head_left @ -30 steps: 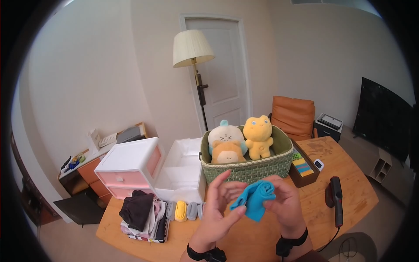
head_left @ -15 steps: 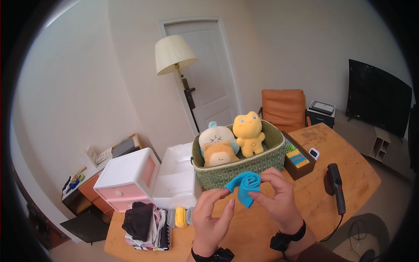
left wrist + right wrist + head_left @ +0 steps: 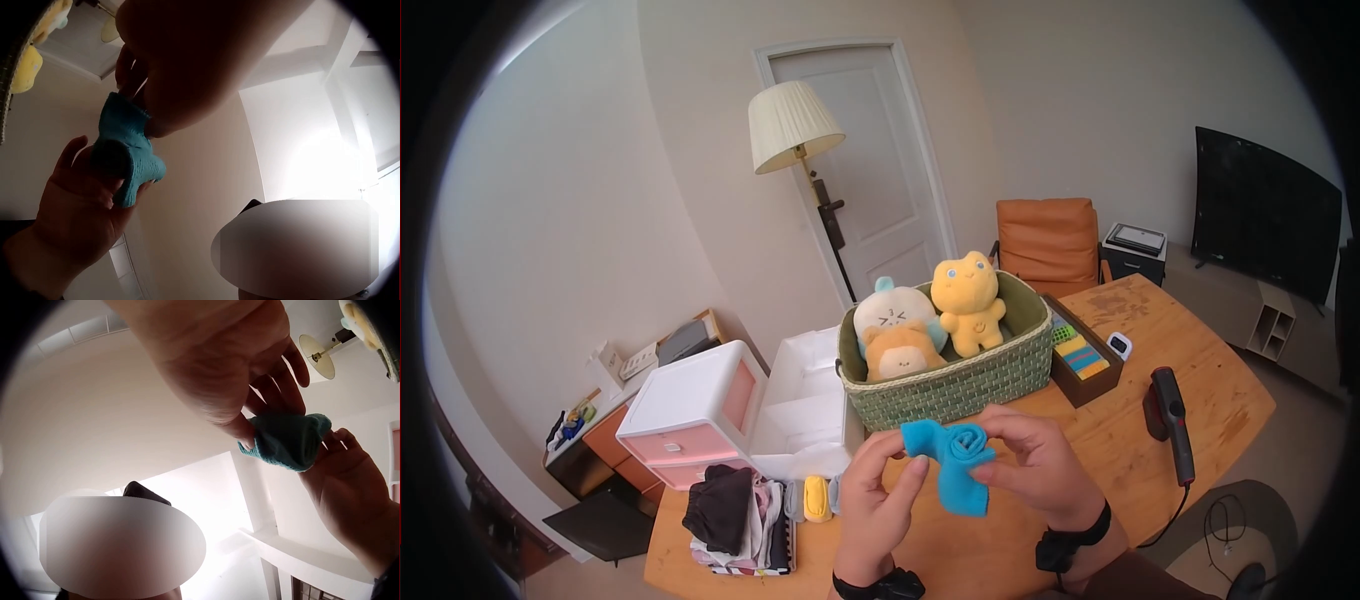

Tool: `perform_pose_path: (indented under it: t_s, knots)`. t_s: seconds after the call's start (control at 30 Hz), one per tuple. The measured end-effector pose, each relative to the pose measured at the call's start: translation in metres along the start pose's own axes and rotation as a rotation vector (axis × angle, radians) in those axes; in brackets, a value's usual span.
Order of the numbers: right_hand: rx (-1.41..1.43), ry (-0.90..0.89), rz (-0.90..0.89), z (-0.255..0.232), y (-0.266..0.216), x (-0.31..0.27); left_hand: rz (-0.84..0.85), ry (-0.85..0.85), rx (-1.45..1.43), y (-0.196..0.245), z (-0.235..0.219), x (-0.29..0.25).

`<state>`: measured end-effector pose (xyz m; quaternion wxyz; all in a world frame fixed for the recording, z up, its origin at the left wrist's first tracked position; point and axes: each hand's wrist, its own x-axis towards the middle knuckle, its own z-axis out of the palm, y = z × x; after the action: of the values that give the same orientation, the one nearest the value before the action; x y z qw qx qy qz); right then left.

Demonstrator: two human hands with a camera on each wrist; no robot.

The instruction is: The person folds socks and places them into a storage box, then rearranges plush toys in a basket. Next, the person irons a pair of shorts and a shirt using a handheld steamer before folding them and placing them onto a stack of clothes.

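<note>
Left hand (image 3: pixel 876 505) pinches one end of a blue cloth (image 3: pixel 963 484), right hand (image 3: pixel 1042 470) pinches its rolled part, above the counter (image 3: pixel 975 560) near a green basket (image 3: pixel 960 394).

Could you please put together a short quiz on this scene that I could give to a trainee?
1. True or false: the left hand and the right hand both hold the blue cloth.
2. Multiple choice: how many soft toys sit in the green basket?
A) two
B) three
C) five
3. Fill in the colour: on the table, between two grey rolls, lies a ____ roll.

Key: 1. True. 2. B. 3. Yellow.
</note>
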<state>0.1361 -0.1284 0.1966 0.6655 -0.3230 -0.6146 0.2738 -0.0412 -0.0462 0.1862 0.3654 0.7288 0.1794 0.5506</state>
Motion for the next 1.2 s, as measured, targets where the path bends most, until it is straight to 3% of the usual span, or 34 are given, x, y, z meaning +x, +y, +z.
perform_pose_path:
  t_s: [0.1,0.17,0.27,0.57,0.7,0.9,1.2]
  knots:
    - [0.198,-0.054,0.101,-0.004,-0.001,-0.002,-0.006,-0.071,-0.186,-0.001,-0.005,-0.001]
    - [0.307,-0.114,0.134,-0.007,-0.002,-0.001,-0.197,-0.08,-0.417,0.012,-0.006,-0.005]
    - [0.277,-0.093,0.127,-0.01,-0.001,0.0,-0.186,-0.08,-0.423,0.018,-0.006,-0.005]
    - [0.181,-0.09,0.137,-0.008,0.0,0.0,-0.044,-0.164,-0.276,-0.001,-0.012,-0.01]
    - [0.247,-0.108,0.181,-0.007,-0.004,-0.001,-0.065,-0.186,-0.3,0.002,-0.01,-0.013]
    - [0.282,-0.113,0.196,-0.006,-0.013,-0.004,-0.092,-0.362,-0.17,0.003,-0.016,-0.015]
    - [0.006,-0.137,0.167,-0.006,-0.021,-0.007,-0.028,-0.47,-0.027,0.029,-0.008,-0.011]
